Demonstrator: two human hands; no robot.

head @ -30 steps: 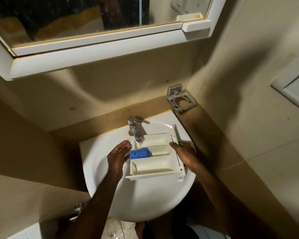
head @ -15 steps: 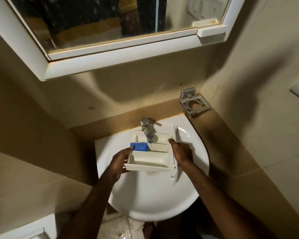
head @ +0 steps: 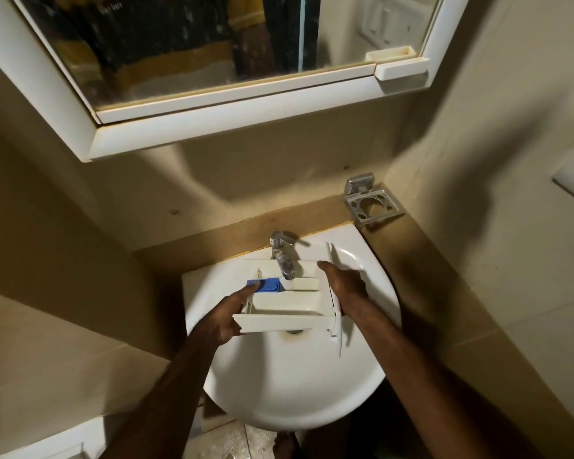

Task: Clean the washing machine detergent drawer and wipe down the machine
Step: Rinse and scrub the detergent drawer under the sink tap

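You hold the white detergent drawer [head: 289, 303] over the sink [head: 292, 385], its far end under the tap [head: 283, 256]. Your left hand [head: 227, 314] grips its left wall, one fingertip on the blue insert [head: 268, 285]. Your right hand [head: 345, 286] clasps its right side.

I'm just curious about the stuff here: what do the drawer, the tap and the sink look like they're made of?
The drawer looks like moulded plastic, off-white and matte, with thin dividing walls and a blue insert. The tap looks like chromed metal, since it is silvery and shows bright reflections. The sink is probably glazed ceramic: white, smooth and glossy, with a thick rounded rim. None of this is certain from looks alone.
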